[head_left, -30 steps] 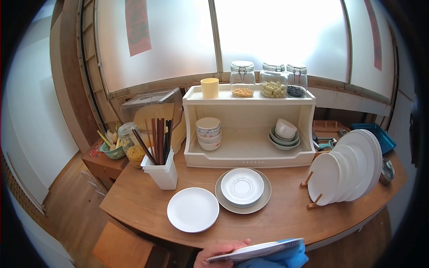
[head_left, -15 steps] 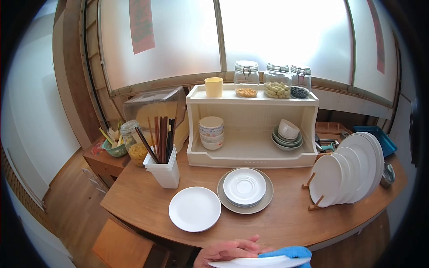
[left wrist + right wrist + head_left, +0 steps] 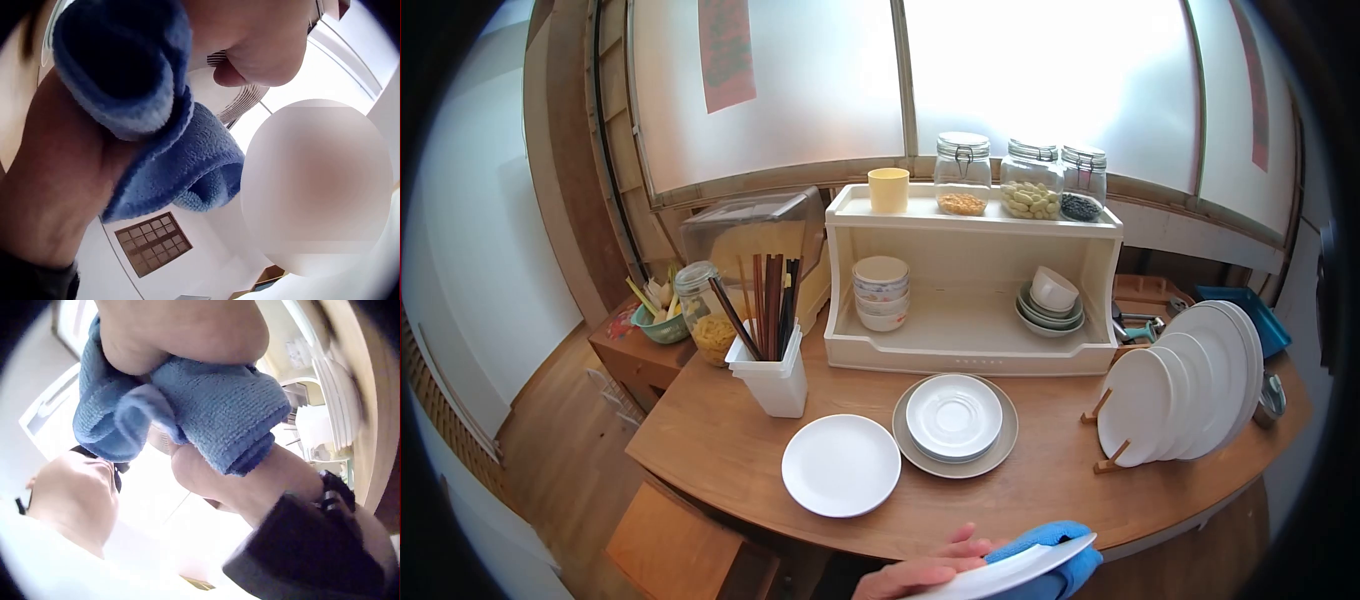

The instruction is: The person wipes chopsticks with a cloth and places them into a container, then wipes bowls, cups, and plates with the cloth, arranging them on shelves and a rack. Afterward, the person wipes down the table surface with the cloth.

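At the near table edge in the head view, my left hand [image 3: 920, 575] grips a white plate [image 3: 1010, 574], its fingers lying over the plate's face. The plate is tilted. A blue cloth [image 3: 1072, 565] wraps round the plate's far and right edge. My right hand is hidden behind plate and cloth there. In the right wrist view, my right hand [image 3: 187, 337] holds the bunched fuzzy cloth [image 3: 219, 400] against the plate. Fine ridged lines show on part of the plate [image 3: 245, 103] in the left wrist view.
A white plate [image 3: 841, 466] and a plate stack [image 3: 955, 418] lie on the table. Several plates stand in a wooden rack [image 3: 1112, 460] at right. Chopsticks fill a white holder [image 3: 775, 380]. Behind, a cream shelf [image 3: 970, 360] carries bowls [image 3: 882, 295], jars [image 3: 1032, 180] and a yellow cup [image 3: 889, 190].
The plate has tilted and shifted slightly, and more of the blue cloth now shows above its rim. My left fingers lie further over its face. The head view has drifted slightly left.
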`<state>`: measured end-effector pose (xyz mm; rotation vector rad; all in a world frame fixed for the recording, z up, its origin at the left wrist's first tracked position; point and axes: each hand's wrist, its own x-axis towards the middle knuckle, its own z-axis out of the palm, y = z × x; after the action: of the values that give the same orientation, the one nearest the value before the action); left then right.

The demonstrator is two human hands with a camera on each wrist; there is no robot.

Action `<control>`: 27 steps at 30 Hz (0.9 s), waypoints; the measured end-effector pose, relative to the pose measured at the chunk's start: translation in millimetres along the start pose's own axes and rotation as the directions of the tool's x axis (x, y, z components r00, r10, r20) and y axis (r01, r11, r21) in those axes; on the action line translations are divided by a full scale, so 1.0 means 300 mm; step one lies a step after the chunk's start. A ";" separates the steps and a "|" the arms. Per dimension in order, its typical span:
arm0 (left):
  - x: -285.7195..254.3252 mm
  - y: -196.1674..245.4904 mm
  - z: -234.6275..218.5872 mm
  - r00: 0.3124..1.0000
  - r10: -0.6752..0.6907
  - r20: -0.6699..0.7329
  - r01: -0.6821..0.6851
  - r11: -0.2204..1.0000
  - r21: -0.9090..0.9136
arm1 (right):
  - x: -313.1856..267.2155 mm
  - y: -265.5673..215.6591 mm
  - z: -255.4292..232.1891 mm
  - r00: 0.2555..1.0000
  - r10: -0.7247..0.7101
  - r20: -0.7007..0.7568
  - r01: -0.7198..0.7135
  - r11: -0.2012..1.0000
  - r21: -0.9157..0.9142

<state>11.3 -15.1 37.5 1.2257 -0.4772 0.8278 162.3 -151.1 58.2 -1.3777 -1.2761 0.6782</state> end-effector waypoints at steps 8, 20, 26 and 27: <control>0.140 0.143 -0.089 0.885 -0.281 0.371 0.125 0.912 0.392 | -0.003 -0.020 -0.060 0.727 0.677 0.114 -0.605 0.710 -0.360; -0.054 0.008 -0.014 0.996 -0.047 -0.079 0.048 0.999 0.006 | 0.419 -0.379 0.132 0.821 0.392 -0.416 -0.079 0.799 0.596; 0.103 0.133 -0.099 0.921 -0.149 0.361 0.051 0.963 0.266 | 0.040 -0.102 0.114 0.785 0.609 -0.113 -0.470 0.705 0.531; 0.119 0.141 -0.094 0.921 -0.148 0.359 0.051 0.962 0.267 | 0.060 -0.062 0.077 0.758 0.650 0.057 -0.616 0.684 0.390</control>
<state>-2.0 26.9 81.4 1.6471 -0.6258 0.5751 140.1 -129.9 74.3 -1.4841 -0.5069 1.2606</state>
